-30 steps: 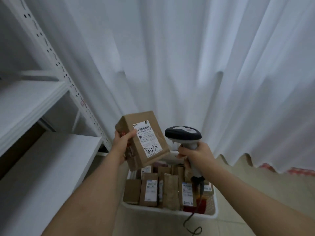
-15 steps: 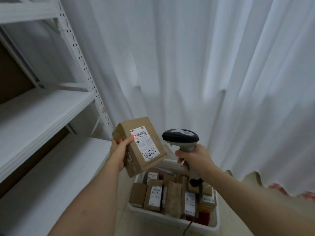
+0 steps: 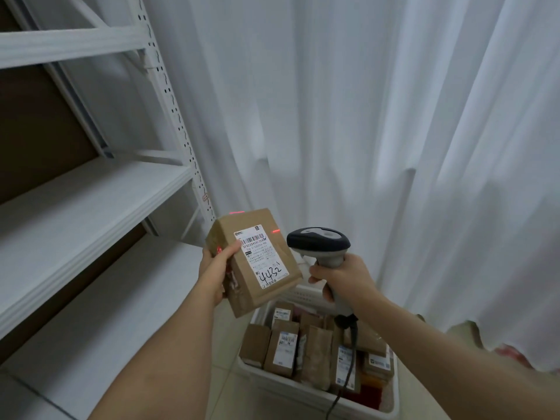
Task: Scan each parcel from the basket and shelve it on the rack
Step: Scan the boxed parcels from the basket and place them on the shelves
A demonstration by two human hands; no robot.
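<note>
A brown parcel (image 3: 257, 262) is gripped by the left hand (image 3: 213, 272) above the white basket (image 3: 318, 395), while the scanner (image 3: 318, 245) is clasped by the right hand (image 3: 345, 277) just beside it. Further parcels (image 3: 281, 347) are stood in the basket, the rack (image 3: 91, 189) is seen at left, and a white curtain (image 3: 363, 116) is hung behind.

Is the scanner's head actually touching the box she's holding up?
Apart. The head view shows white curtain between the scanner and the held box; only red scan light lands on the box.
</note>
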